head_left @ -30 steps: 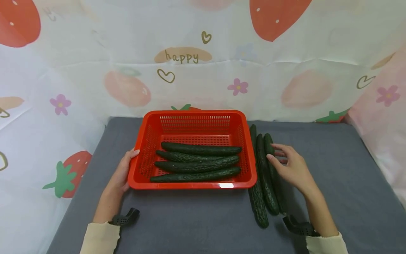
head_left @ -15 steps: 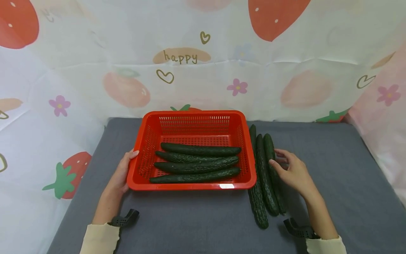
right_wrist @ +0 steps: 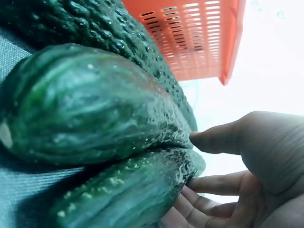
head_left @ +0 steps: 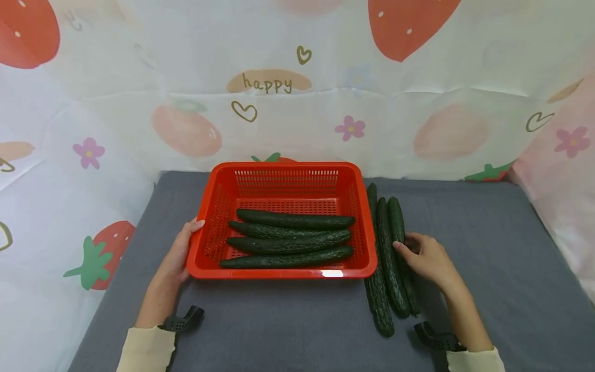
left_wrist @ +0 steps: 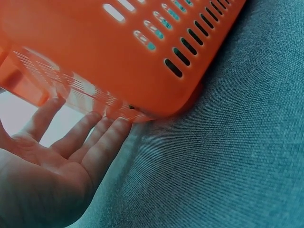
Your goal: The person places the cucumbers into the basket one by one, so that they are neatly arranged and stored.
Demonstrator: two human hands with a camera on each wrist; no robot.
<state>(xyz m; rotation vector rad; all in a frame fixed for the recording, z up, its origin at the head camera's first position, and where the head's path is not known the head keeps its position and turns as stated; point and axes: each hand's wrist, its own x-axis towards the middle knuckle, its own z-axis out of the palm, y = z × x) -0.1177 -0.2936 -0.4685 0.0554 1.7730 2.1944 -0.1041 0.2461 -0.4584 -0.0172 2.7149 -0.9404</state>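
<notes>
My left hand (head_left: 178,253) holds the red plastic basket (head_left: 283,272) at its left side, thumb on the rim. In the left wrist view, the extended fingers (left_wrist: 107,142) touch the outer wall below the rim. Several dark green cucumbers (head_left: 288,244) lie crosswise in the basket. To its right, three more lie lengthwise side by side. My right hand (head_left: 429,258) grips the rightmost cucumber (head_left: 396,214) near mid-length, thumb on top and fingers along its right side. Beside it are the middle cucumber (head_left: 392,279) and the bumpy left cucumber (head_left: 381,310), partly hidden by the basket rim.
A grey cloth (head_left: 279,325) covers the table. Behind it hangs a white curtain (head_left: 288,129) printed with strawberries, hearts and flowers. Each wrist wears a black camera mount, such as the left mount (head_left: 183,319).
My right hand has slid down along the rightmost cucumber towards me, and its fingers have drawn in against it. The left hand, the basket and the cucumbers stay in place.
</notes>
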